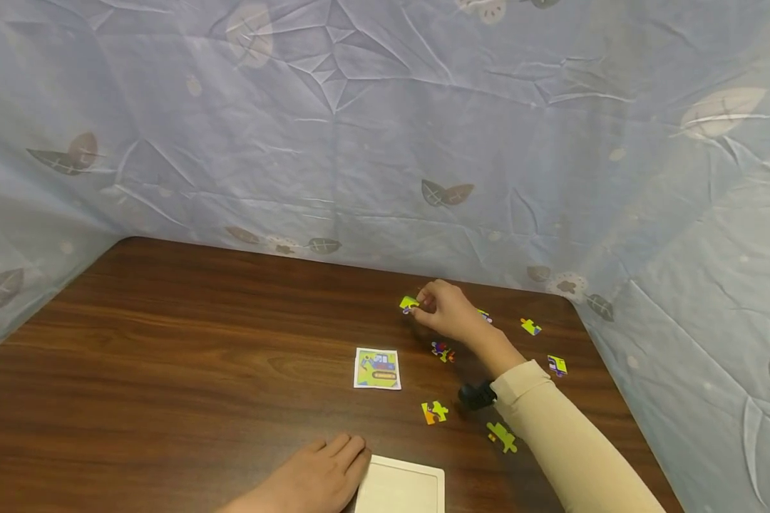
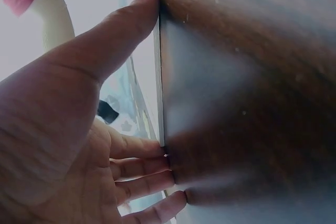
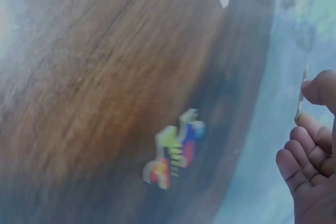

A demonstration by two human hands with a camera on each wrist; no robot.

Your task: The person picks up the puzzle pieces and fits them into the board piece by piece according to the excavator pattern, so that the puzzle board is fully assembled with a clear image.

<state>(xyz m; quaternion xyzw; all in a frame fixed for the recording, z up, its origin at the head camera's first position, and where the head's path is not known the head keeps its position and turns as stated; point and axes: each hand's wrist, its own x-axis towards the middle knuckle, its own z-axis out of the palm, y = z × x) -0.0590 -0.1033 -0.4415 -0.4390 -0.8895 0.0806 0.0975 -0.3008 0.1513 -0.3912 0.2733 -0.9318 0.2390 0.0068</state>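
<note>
Lime-green puzzle piece [image 1: 408, 304] is pinched between thumb and forefinger of the right hand [image 1: 445, 310], out toward the far edge of the brown wood-grain counter [image 1: 167, 342]; right wrist view shows it edge-on, other fingers loosely bent. Left hand [image 1: 321, 474] is at the near side, fingers fairly straight, thumb spread well apart from them, touching the left edge of a cream tray [image 1: 401, 488] that runs out of the head view at the bottom. Picture card [image 1: 377, 368] with a blue digger lies flat between tray and right hand. More pieces around the right arm: a red-blue-orange cluster [image 1: 443, 352] just below the hand, count unclear, blurred in the wrist view; green-and-orange piece [image 1: 434, 412] nearer the tray; plain green piece [image 1: 502, 436] by the beige sleeve [image 1: 571, 434]; two others, upper piece [image 1: 530, 326] and lower piece [image 1: 557, 365], right of the forearm; one more partly behind the hand. Black wrist device [image 1: 476, 396] at the cuff. Patterned pale cloth [image 1: 334, 142] hangs behind.
</note>
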